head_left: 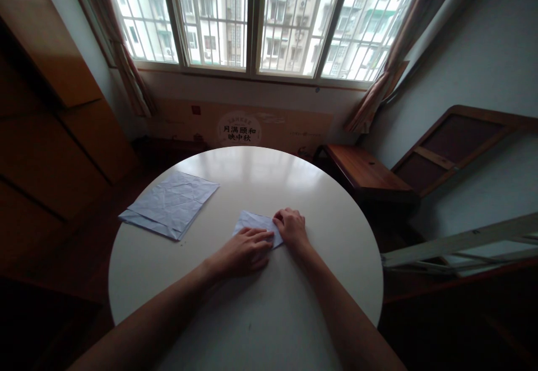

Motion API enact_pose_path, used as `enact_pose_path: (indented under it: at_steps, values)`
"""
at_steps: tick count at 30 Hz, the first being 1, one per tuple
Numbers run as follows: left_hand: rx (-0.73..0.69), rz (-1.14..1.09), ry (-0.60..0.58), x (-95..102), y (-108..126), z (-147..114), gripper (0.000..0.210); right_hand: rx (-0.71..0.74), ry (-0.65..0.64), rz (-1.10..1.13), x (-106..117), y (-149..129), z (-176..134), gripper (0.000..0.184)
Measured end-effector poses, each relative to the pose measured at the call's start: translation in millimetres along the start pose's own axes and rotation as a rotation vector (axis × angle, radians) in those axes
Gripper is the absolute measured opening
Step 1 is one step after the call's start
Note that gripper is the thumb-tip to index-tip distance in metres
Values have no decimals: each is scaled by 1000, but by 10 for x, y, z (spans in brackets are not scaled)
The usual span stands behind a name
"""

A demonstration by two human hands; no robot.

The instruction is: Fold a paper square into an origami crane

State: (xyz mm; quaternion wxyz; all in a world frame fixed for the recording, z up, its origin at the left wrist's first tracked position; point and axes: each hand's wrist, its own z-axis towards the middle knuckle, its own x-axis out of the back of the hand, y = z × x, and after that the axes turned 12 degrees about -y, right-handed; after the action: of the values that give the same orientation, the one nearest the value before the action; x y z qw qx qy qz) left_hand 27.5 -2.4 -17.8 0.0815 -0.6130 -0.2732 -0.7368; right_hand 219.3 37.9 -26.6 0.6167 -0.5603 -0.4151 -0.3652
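A small folded piece of white paper (252,219) lies on the round white table (168,281) in front of me. My left hand (244,252) rests across the paper's near side, palm down, its fingers stretched out and pressing on it. At the right edge of the same paper is my right hand (291,226), with fingers curled and thumb against the sheet, gripping that edge. Both hands cover part of the paper, so its full outline is hidden. To the left lies a larger stack of creased white paper (172,203), touched by neither hand.
The stack's left corner reaches the table's rim. Beyond the table stand a wooden bench (361,166) on the right and wooden cabinets (79,141) on the left. A barred window (252,23) with curtains (126,74) is ahead, above a printed banner (277,127).
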Motion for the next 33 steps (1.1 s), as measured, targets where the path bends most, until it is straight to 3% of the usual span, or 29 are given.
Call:
enact_pose_path:
  at_steps: [6,9,15,21,33]
  values:
    - [128,28,47,23,-197,-21,29,150,148,96,36,0,-18,15]
    - [256,14,96,63,-345,-76,24,286,49,134,12,-19,-40,17]
    - [277,-10,115,67,-415,-113,25,415,-122,85,-23,-88,-95,22]
    - [305,-2,150,52,-377,-81,22,337,-134,-17,16,-107,-107,23]
    - [278,-133,146,105,-410,-77,20,112,-20,-59,49,52,-55,30]
